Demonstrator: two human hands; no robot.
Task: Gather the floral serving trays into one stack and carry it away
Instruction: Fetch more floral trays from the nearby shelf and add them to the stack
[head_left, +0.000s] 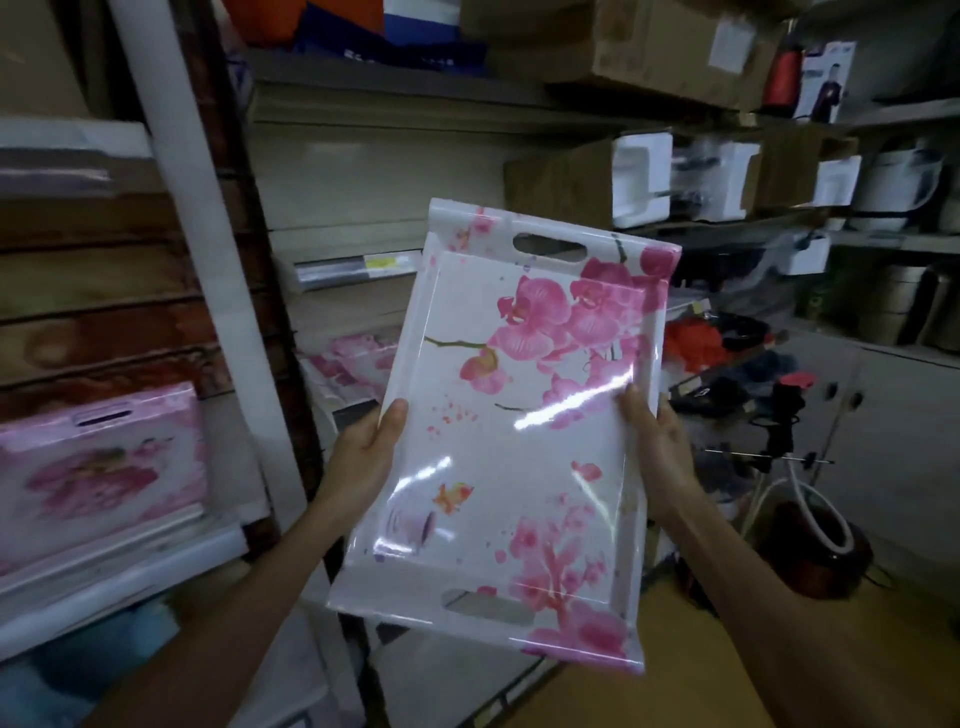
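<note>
A white serving tray (498, 447) printed with pink orchids and wrapped in clear film is held up in front of me, long side running away, a handle slot at each end. My left hand (371, 452) grips its left edge, thumb on the face. My right hand (657, 447) grips the right edge the same way. Another floral tray (98, 467) stands on the left shelf. More floral trays (348, 364) lie on the middle shelf behind the held one, partly hidden by it.
White shelf uprights (197, 270) stand at left. Cardboard boxes (670, 47) fill the upper shelves, boxed appliances (639, 176) sit at right. A brown round pot (815, 545) with a white hose and dark clutter lie at lower right. A tan surface (691, 670) lies below.
</note>
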